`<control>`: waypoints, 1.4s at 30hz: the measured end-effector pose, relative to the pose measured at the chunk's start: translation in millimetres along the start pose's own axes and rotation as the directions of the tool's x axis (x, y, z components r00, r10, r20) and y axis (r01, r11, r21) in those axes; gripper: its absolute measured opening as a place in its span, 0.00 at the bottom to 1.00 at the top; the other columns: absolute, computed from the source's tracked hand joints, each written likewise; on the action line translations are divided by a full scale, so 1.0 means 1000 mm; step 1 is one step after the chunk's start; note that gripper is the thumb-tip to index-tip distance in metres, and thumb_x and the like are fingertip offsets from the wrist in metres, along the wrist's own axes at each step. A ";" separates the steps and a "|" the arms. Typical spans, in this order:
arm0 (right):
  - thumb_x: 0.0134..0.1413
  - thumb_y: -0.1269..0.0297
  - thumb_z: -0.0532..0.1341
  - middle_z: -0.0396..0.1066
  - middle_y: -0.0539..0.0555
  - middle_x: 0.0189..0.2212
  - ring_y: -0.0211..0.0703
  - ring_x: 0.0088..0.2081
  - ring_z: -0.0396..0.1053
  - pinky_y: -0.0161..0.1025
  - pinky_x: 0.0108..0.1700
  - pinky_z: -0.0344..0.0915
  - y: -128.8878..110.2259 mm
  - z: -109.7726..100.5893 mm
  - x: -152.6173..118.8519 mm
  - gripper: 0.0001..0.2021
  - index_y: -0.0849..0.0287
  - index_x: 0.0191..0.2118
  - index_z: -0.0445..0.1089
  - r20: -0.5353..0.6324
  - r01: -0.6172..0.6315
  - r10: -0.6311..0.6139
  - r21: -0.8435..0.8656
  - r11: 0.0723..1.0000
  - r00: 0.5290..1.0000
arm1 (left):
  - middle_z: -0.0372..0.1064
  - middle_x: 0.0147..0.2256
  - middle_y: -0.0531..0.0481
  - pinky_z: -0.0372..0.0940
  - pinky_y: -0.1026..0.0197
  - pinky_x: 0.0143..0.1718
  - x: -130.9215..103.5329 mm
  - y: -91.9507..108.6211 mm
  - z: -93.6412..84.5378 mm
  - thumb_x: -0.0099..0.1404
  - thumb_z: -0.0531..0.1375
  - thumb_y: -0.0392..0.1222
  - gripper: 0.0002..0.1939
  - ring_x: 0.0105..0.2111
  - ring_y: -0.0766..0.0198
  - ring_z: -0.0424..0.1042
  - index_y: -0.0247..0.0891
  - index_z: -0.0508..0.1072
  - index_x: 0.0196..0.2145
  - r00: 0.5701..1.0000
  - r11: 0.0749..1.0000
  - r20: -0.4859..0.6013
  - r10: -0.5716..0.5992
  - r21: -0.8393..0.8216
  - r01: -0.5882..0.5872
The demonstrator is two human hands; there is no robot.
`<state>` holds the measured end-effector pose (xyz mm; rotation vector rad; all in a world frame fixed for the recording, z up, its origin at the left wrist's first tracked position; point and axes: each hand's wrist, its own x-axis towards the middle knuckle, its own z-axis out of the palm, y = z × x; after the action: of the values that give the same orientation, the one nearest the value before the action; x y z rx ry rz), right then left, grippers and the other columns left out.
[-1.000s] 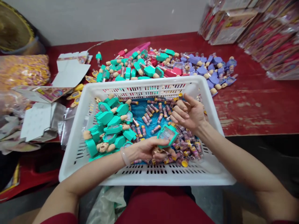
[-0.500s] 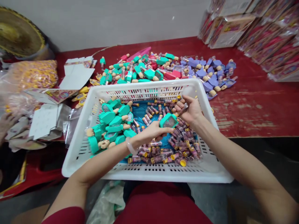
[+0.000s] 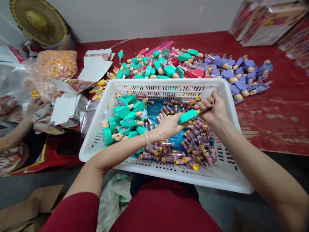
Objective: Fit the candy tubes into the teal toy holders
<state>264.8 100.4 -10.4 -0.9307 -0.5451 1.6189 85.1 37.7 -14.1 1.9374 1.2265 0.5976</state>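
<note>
A white plastic basket (image 3: 169, 174) lies in front of me. Inside it, green cases with beige tops (image 3: 123, 111) are heaped at the left, and small clear tubes with yellow caps (image 3: 169, 159) are spread over the middle and right. My left hand (image 3: 170, 126) grips a green case (image 3: 187, 116), which is tilted with its edge up. My right hand (image 3: 211, 109), closed, is at the right end of that case and holds a small clear tube, largely hidden by the fingers.
Behind the basket, green, red and purple cases (image 3: 241, 75) lie on a red table (image 3: 277, 116). Wrapped packs (image 3: 267, 25) stand at the back right. Cartons (image 3: 64, 108), a bag of yellow pieces (image 3: 56, 64) and another person's hands (image 3: 36, 103) are at the left.
The green case in my left hand has turned from face up to edge up. The view has shifted, so things sit further right. The other person's hands show more at the left.
</note>
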 end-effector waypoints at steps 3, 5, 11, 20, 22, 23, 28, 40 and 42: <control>0.54 0.48 0.61 0.55 0.44 0.12 0.36 0.18 0.60 0.39 0.29 0.68 0.004 0.006 -0.002 0.24 0.56 0.18 0.51 0.017 -0.041 0.042 -0.056 0.998 0.999 | 0.68 0.26 0.49 0.57 0.63 0.26 -0.005 -0.006 -0.017 0.58 0.61 0.53 0.17 0.25 0.64 0.65 0.35 0.72 0.35 0.985 0.989 0.143 -0.093 -0.102 0.109; 0.53 0.54 0.64 0.65 0.47 0.17 0.38 0.23 0.67 0.40 0.33 0.70 0.006 0.012 -0.006 0.16 0.56 0.23 0.61 0.046 -0.107 0.113 -0.115 0.988 0.992 | 0.63 0.22 0.52 0.54 0.65 0.22 -0.010 -0.012 -0.031 0.58 0.60 0.54 0.17 0.20 0.68 0.60 0.35 0.71 0.31 0.960 0.965 0.228 -0.160 -0.169 0.201; 0.46 0.68 0.67 0.76 0.57 0.33 0.45 0.36 0.74 0.44 0.41 0.73 0.016 0.020 -0.016 0.08 0.62 0.35 0.72 0.176 -0.163 0.208 -0.242 0.957 0.962 | 0.61 0.22 0.54 0.50 0.67 0.21 -0.033 -0.023 -0.055 0.58 0.61 0.53 0.17 0.21 0.70 0.57 0.35 0.71 0.33 0.955 0.951 0.164 -0.246 -0.147 0.270; 0.42 0.59 0.71 0.76 0.58 0.34 0.47 0.34 0.75 0.43 0.35 0.74 0.017 0.017 -0.022 0.20 0.61 0.42 0.73 0.292 -0.064 0.243 -0.510 0.858 0.925 | 0.68 0.27 0.53 0.53 0.66 0.24 -0.046 -0.032 -0.082 0.55 0.64 0.50 0.20 0.24 0.67 0.62 0.38 0.73 0.43 0.975 0.975 0.035 -0.221 -0.012 0.221; 0.43 0.60 0.71 0.76 0.58 0.34 0.49 0.36 0.75 0.44 0.38 0.74 0.011 0.019 -0.026 0.22 0.60 0.45 0.73 0.319 -0.087 0.302 -0.544 0.834 0.898 | 0.70 0.30 0.53 0.56 0.66 0.26 -0.047 -0.037 -0.086 0.55 0.64 0.50 0.22 0.26 0.66 0.65 0.39 0.73 0.46 0.977 0.975 0.004 -0.214 0.058 0.214; 0.43 0.61 0.71 0.76 0.58 0.35 0.49 0.37 0.75 0.45 0.39 0.74 0.009 0.019 -0.028 0.23 0.60 0.47 0.72 0.330 -0.098 0.328 -0.556 0.825 0.885 | 0.71 0.30 0.52 0.56 0.65 0.28 -0.047 -0.040 -0.087 0.56 0.63 0.49 0.23 0.26 0.65 0.65 0.40 0.72 0.48 0.977 0.973 -0.003 -0.213 0.095 0.212; 0.44 0.62 0.70 0.76 0.58 0.39 0.50 0.40 0.74 0.44 0.40 0.74 0.009 0.013 -0.028 0.26 0.58 0.51 0.70 0.391 -0.072 0.411 -0.645 0.760 0.824 | 0.72 0.31 0.52 0.60 0.63 0.33 -0.050 -0.047 -0.085 0.56 0.63 0.47 0.25 0.26 0.63 0.68 0.42 0.70 0.53 0.984 0.960 0.015 -0.177 0.225 0.169; 0.48 0.56 0.67 0.73 0.53 0.44 0.47 0.41 0.73 0.47 0.42 0.72 -0.003 0.005 -0.006 0.21 0.50 0.49 0.68 0.208 0.155 -0.054 -0.510 0.846 0.977 | 0.68 0.49 0.43 0.65 0.60 0.39 -0.048 -0.060 -0.106 0.64 0.56 0.51 0.26 0.40 0.60 0.71 0.38 0.63 0.56 0.979 0.970 -0.079 -0.187 0.141 0.197; 0.52 0.57 0.63 0.74 0.56 0.41 0.49 0.40 0.73 0.46 0.40 0.70 0.011 -0.004 -0.002 0.17 0.53 0.48 0.69 0.254 0.226 -0.030 -0.794 0.564 0.967 | 0.70 0.46 0.44 0.65 0.60 0.40 -0.049 -0.065 -0.105 0.65 0.55 0.48 0.22 0.40 0.59 0.71 0.38 0.66 0.54 0.980 0.941 0.093 -0.177 0.309 0.140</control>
<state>261.4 95.2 -20.6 -1.3462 -1.5877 1.2977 -46.9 46.2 -1.1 2.0617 1.4465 0.2146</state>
